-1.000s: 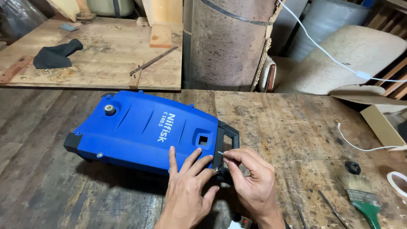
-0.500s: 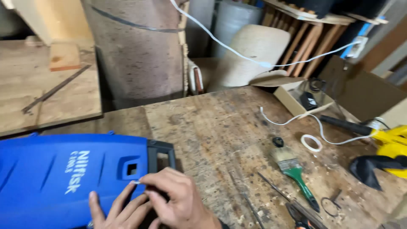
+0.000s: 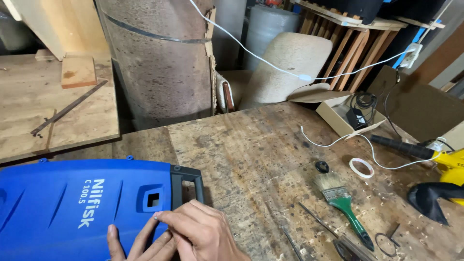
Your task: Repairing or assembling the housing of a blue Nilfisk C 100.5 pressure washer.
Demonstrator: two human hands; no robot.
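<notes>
Blue plastic casing (image 3: pixel 72 203) lies flat at the near left of the wooden surface (image 3: pixel 251 150), its black handle (image 3: pixel 186 186) pointing right. Both hands are together on the casing's near right corner: right hand (image 3: pixel 203 232) overlaps left hand (image 3: pixel 137 244), fingers flat, gripping nothing. Open cardboard box (image 3: pixel 338 118) at far right holds a black adapter with coiled cable (image 3: pixel 360 113) (contents partly shadowed). Green-handled paintbrush (image 3: pixel 343 203) lies well apart.
</notes>
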